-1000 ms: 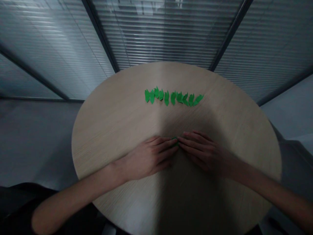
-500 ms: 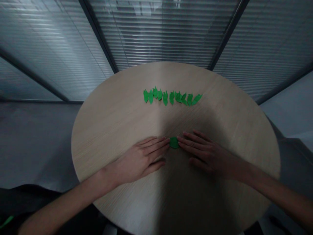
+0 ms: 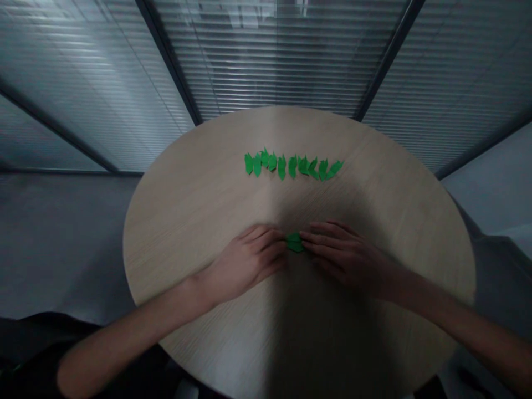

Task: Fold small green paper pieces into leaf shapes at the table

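Note:
A small piece of green paper (image 3: 295,243) lies between my hands on the round wooden table (image 3: 199,194), with a line running across its middle. My left hand (image 3: 255,256) pinches its left end, the fingers bent and pressed together. At the other end, my right hand (image 3: 338,252) has its fingers close together on the paper, the thumb mostly tucked underneath. Farther back, several small green leaf-like paper pieces (image 3: 293,166) lie in a row, pointed at the ends.
Behind the table stand glass partitions with blinds (image 3: 274,66) and dark frames. Grey floor (image 3: 66,238) shows at the left. A shadow falls over the table's middle and front.
My left fingers have bent from lying flat into a pinch. My right thumb has drawn in under the hand. A line now crosses the green paper. The row behind is the same.

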Demonstrator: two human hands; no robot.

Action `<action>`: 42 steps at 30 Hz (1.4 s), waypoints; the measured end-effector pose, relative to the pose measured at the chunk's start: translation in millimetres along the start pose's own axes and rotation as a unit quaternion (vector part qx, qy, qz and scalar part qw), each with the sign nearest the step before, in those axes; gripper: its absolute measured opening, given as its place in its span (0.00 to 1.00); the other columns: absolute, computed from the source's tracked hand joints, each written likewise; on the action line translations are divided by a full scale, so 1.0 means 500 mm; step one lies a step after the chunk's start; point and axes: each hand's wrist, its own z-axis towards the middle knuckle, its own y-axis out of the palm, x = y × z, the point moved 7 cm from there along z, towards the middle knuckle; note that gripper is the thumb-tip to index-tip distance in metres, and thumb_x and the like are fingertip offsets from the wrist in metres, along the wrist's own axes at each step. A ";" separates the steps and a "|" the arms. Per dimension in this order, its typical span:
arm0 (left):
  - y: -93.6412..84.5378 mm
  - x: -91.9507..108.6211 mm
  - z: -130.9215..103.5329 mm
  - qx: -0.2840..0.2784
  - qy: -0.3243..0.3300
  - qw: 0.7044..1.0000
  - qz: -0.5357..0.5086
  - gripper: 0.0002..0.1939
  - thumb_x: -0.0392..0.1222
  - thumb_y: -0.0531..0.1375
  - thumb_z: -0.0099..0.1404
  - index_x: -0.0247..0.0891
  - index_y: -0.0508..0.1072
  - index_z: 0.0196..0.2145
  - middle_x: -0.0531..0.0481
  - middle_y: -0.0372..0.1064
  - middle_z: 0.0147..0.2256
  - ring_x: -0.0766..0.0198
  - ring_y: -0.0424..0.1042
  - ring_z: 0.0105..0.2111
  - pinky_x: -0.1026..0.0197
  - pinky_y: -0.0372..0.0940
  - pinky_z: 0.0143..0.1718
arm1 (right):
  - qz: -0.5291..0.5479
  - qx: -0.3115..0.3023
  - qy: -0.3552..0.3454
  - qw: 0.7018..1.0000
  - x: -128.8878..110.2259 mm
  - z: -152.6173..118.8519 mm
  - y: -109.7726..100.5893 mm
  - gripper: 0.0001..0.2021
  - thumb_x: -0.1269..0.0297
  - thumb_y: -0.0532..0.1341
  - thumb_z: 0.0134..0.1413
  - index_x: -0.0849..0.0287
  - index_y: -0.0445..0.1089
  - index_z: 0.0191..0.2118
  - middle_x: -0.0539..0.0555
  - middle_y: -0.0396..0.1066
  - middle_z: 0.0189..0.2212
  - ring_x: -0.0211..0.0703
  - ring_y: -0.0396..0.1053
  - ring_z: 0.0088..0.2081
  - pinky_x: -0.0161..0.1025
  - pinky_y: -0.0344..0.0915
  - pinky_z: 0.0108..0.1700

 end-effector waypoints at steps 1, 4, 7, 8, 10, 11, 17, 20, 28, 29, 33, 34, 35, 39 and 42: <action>0.001 0.000 0.008 0.000 -0.001 1.000 -0.007 0.15 0.46 0.54 0.80 0.36 0.77 0.50 0.39 0.76 0.50 0.51 0.73 0.52 0.45 0.70 0.56 | -0.002 0.006 -0.003 1.000 -0.002 0.006 -0.001 0.19 0.69 0.57 0.72 0.52 0.72 0.64 0.56 0.76 0.60 0.55 0.69 0.65 0.60 0.65 0.66; 0.003 -0.001 0.029 0.008 -0.008 1.000 -0.029 0.15 0.45 0.54 0.79 0.36 0.78 0.49 0.40 0.75 0.45 0.52 0.71 0.45 0.49 0.70 0.49 | -0.008 0.022 -0.004 1.000 -0.007 0.022 -0.003 0.16 0.69 0.58 0.72 0.53 0.76 0.59 0.56 0.79 0.56 0.55 0.72 0.60 0.59 0.67 0.64; 0.009 -0.005 0.041 0.015 -0.003 0.998 -0.055 0.15 0.42 0.52 0.80 0.35 0.78 0.47 0.41 0.74 0.41 0.55 0.70 0.40 0.54 0.69 0.43 | -0.020 0.039 -0.001 0.999 -0.008 0.028 -0.004 0.14 0.68 0.58 0.72 0.55 0.77 0.56 0.55 0.80 0.54 0.54 0.74 0.56 0.55 0.70 0.60; 0.012 -0.006 0.042 0.015 0.003 0.998 -0.064 0.16 0.41 0.51 0.80 0.34 0.78 0.46 0.41 0.74 0.40 0.56 0.70 0.39 0.55 0.70 0.42 | -0.024 0.045 -0.002 0.999 -0.009 0.027 -0.004 0.13 0.68 0.59 0.72 0.56 0.77 0.55 0.55 0.80 0.54 0.54 0.73 0.55 0.54 0.71 0.59; 0.016 -0.008 0.042 0.017 0.015 0.997 -0.073 0.17 0.40 0.50 0.81 0.33 0.78 0.46 0.41 0.74 0.40 0.56 0.71 0.39 0.55 0.70 0.42 | -0.028 0.054 -0.003 0.998 -0.009 0.026 -0.003 0.12 0.67 0.60 0.73 0.58 0.77 0.54 0.56 0.80 0.53 0.54 0.73 0.55 0.53 0.72 0.58; 0.018 -0.009 0.041 0.018 0.019 0.997 -0.073 0.17 0.40 0.49 0.81 0.33 0.78 0.46 0.41 0.74 0.40 0.57 0.71 0.39 0.55 0.71 0.42 | -0.028 0.057 -0.002 0.998 -0.009 0.026 -0.002 0.12 0.67 0.60 0.72 0.59 0.77 0.54 0.56 0.80 0.53 0.54 0.73 0.55 0.53 0.72 0.58; 0.018 -0.011 0.037 0.027 0.021 0.997 -0.068 0.18 0.40 0.48 0.81 0.33 0.76 0.48 0.40 0.74 0.41 0.56 0.71 0.39 0.55 0.72 0.42 | -0.011 0.094 0.013 0.995 -0.008 0.027 -0.001 0.09 0.67 0.61 0.71 0.58 0.79 0.50 0.57 0.81 0.49 0.53 0.73 0.52 0.51 0.72 0.55; 0.018 -0.010 0.038 0.028 0.022 0.997 -0.065 0.17 0.39 0.48 0.80 0.31 0.76 0.48 0.40 0.73 0.40 0.55 0.70 0.39 0.54 0.72 0.41 | 0.008 0.105 0.017 0.994 -0.007 0.029 0.000 0.08 0.68 0.61 0.71 0.58 0.78 0.48 0.57 0.81 0.48 0.52 0.73 0.51 0.50 0.72 0.55; 0.019 -0.011 0.043 0.024 0.013 0.997 -0.065 0.14 0.36 0.50 0.80 0.32 0.75 0.47 0.40 0.72 0.41 0.56 0.70 0.40 0.54 0.71 0.42 | 0.029 0.103 0.027 0.994 -0.004 0.031 0.003 0.06 0.71 0.62 0.69 0.59 0.77 0.46 0.59 0.78 0.45 0.52 0.71 0.48 0.49 0.70 0.54; 0.018 -0.009 0.043 0.025 0.014 0.997 -0.065 0.14 0.37 0.50 0.80 0.31 0.75 0.47 0.40 0.73 0.41 0.55 0.70 0.40 0.54 0.71 0.42 | 0.026 0.102 0.031 0.994 -0.003 0.032 0.004 0.05 0.71 0.62 0.69 0.60 0.77 0.45 0.59 0.78 0.44 0.52 0.70 0.47 0.49 0.70 0.53; 0.020 -0.006 0.044 0.023 0.006 0.997 -0.071 0.13 0.37 0.51 0.79 0.30 0.75 0.48 0.40 0.73 0.41 0.54 0.69 0.39 0.53 0.71 0.41 | 0.011 0.083 0.043 0.996 -0.002 0.033 0.011 0.05 0.71 0.62 0.68 0.60 0.76 0.45 0.59 0.76 0.41 0.53 0.69 0.45 0.50 0.69 0.51; 0.022 -0.006 0.044 0.021 0.000 0.997 -0.075 0.13 0.37 0.52 0.79 0.30 0.75 0.48 0.39 0.72 0.41 0.54 0.70 0.40 0.53 0.71 0.41 | 0.010 0.079 0.042 0.996 -0.003 0.033 0.012 0.05 0.71 0.62 0.69 0.61 0.76 0.45 0.58 0.76 0.41 0.53 0.69 0.44 0.50 0.69 0.51; 0.023 -0.006 0.044 0.020 -0.005 0.997 -0.081 0.12 0.37 0.53 0.78 0.30 0.75 0.48 0.39 0.72 0.41 0.54 0.69 0.40 0.53 0.71 0.42 | 0.010 0.076 0.042 0.996 -0.003 0.034 0.013 0.05 0.71 0.62 0.69 0.61 0.76 0.45 0.58 0.76 0.40 0.53 0.69 0.44 0.51 0.68 0.51; 0.022 -0.007 0.043 0.023 -0.027 0.994 -0.106 0.11 0.36 0.53 0.78 0.31 0.75 0.47 0.40 0.71 0.41 0.54 0.69 0.41 0.53 0.71 0.42 | 0.015 0.069 0.046 0.996 -0.004 0.039 0.015 0.05 0.68 0.62 0.70 0.61 0.75 0.44 0.58 0.76 0.39 0.53 0.68 0.43 0.50 0.67 0.50; 0.018 -0.007 0.044 0.021 -0.039 0.992 -0.120 0.11 0.36 0.53 0.78 0.31 0.75 0.45 0.41 0.70 0.41 0.55 0.69 0.40 0.55 0.70 0.42 | 0.013 0.059 0.056 0.997 -0.002 0.042 0.016 0.05 0.68 0.61 0.71 0.61 0.75 0.43 0.57 0.75 0.38 0.52 0.68 0.43 0.49 0.66 0.50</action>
